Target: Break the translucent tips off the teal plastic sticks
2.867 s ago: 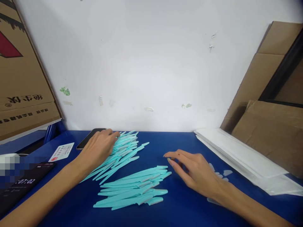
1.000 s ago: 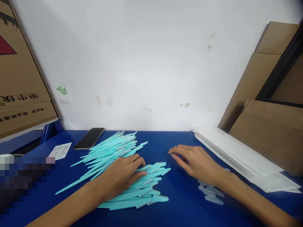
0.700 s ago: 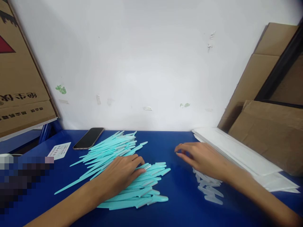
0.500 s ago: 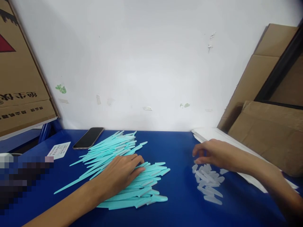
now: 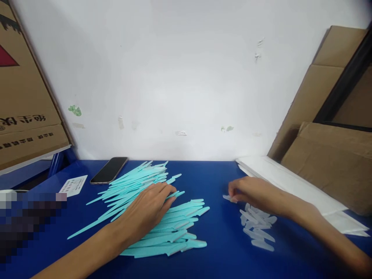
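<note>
My left hand [image 5: 155, 203] is closed on one teal eyebrow razor [image 5: 178, 194], whose end pokes out past the thumb and forefinger. Beneath and around that hand lie many more razors: a front pile [image 5: 186, 223] with its ends toward the right, and a back pile [image 5: 139, 178] reaching toward the wall. My right hand [image 5: 242, 190] pinches a small translucent blade cap [image 5: 227, 197] between thumb and fingertips, just above the table. Below its wrist is a heap of similar clear caps [image 5: 258, 223].
The blue table [image 5: 221, 255] meets a white wall [image 5: 186, 77]. At the back left lie a phone [image 5: 109, 170] and a printed card [image 5: 73, 186]. White sheets [image 5: 308, 186] rest at right beside cardboard [image 5: 334, 162]. A large carton [image 5: 29, 89] stands at left.
My right hand has moved left from over the cap heap with a cap in its fingers. My left hand has lifted one razor slightly off the front pile.
</note>
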A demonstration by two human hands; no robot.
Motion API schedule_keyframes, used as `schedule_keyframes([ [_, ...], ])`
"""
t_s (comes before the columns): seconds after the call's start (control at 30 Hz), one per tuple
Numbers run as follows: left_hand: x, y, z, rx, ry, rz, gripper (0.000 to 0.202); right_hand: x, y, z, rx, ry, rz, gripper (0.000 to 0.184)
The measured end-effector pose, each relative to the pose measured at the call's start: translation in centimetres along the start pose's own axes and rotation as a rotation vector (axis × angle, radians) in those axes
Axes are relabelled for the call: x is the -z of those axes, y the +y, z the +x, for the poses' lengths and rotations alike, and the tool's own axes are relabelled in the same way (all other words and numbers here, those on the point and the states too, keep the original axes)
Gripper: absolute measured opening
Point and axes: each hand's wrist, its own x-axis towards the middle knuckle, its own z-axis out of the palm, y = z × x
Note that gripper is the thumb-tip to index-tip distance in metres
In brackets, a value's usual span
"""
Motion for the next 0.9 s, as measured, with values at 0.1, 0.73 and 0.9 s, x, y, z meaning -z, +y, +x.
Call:
schedule_keyframes([
  [0.1, 0.1, 0.2, 0.0, 0.005, 0.040, 0.013, 0.025, 0.0, -1.3, 0.3, 0.011, 0.077, -0.035, 0.018],
  [0.73, 1.2, 1.8, 0.3, -0.111, 0.154, -0.119, 0.022, -3.3, -6.4, 0.9, 0.375, 0.466, 0.239, 0.027],
  [0.9, 1.2, 1.8, 0.2, -0.116, 0.151, -0.086, 0.021, -3.3, -6.9, 0.8, 0.387, 0.483, 0.325, 0.025],
])
